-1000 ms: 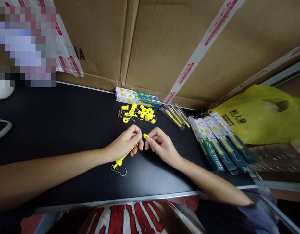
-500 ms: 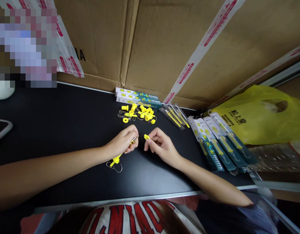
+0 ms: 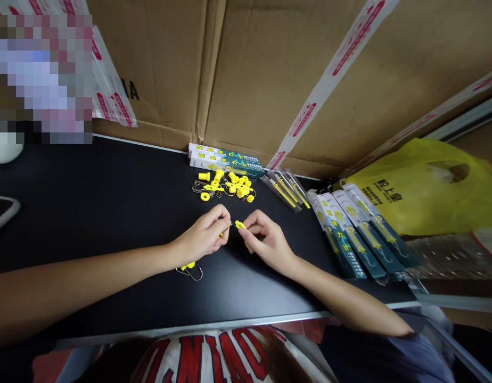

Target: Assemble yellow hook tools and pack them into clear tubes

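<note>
My left hand (image 3: 204, 236) is closed around a thin yellow tool with a metal wire hook (image 3: 190, 270) at its lower end, held just above the black table (image 3: 110, 202). My right hand (image 3: 265, 242) pinches a small yellow plastic piece (image 3: 240, 225) between thumb and forefinger. The piece sits right at the tool's upper tip, between the two hands. Behind the hands lies a heap of small yellow parts and wire hooks (image 3: 226, 186).
Cardboard boxes (image 3: 270, 74) wall the table's back. Boxed packs (image 3: 226, 158) lie behind the heap, clear sleeves (image 3: 286, 189) to its right, then several teal carded packs (image 3: 358, 234). A yellow plastic bag (image 3: 429, 186) is at far right, a white-rimmed object (image 3: 2, 210) at far left.
The hands drew apart half a second ago and have come together again. The tool's tip now meets the yellow piece, and its hook end has shifted slightly up and left.
</note>
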Available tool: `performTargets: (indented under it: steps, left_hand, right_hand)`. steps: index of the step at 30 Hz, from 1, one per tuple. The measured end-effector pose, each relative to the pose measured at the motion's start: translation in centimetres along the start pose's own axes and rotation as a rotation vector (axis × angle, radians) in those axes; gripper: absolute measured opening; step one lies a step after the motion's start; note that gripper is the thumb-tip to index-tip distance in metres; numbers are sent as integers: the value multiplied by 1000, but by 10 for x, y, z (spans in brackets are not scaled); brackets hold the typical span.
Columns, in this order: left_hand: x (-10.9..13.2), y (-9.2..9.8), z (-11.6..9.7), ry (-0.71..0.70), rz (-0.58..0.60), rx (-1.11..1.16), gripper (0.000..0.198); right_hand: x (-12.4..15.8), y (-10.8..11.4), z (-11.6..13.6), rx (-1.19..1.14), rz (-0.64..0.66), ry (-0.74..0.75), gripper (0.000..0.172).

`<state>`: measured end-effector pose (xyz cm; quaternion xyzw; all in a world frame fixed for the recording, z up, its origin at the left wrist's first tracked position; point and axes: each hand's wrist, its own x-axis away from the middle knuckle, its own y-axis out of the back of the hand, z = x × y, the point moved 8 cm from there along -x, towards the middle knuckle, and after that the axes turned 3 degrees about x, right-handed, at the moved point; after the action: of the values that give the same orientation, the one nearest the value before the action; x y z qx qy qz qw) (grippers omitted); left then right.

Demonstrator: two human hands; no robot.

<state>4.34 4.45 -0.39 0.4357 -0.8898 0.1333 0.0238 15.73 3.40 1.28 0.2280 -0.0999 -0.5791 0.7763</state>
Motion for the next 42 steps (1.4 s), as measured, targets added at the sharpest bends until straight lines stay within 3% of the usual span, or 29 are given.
performTargets:
  steps: [8, 22, 29, 36, 42]
  left_hand:
    - [6, -8, -6, -38, -5, -70, 15]
    - [6, -12, 1, 18, -7, 78, 17]
    - [4, -11, 4, 17, -33, 62, 17]
    - [5, -7, 0, -88, -47, -28, 16]
    - [6, -7, -1, -98, -35, 14, 17]
  right_hand:
    - [5, 1, 12, 143, -30, 102, 17]
    - [11, 0, 22, 390, -103, 304, 13]
    - [20, -6, 42, 792, -238, 555, 17]
    - [29, -22, 57, 1158, -181, 773, 22]
    - [23, -17, 48, 1010, -197, 664, 23]
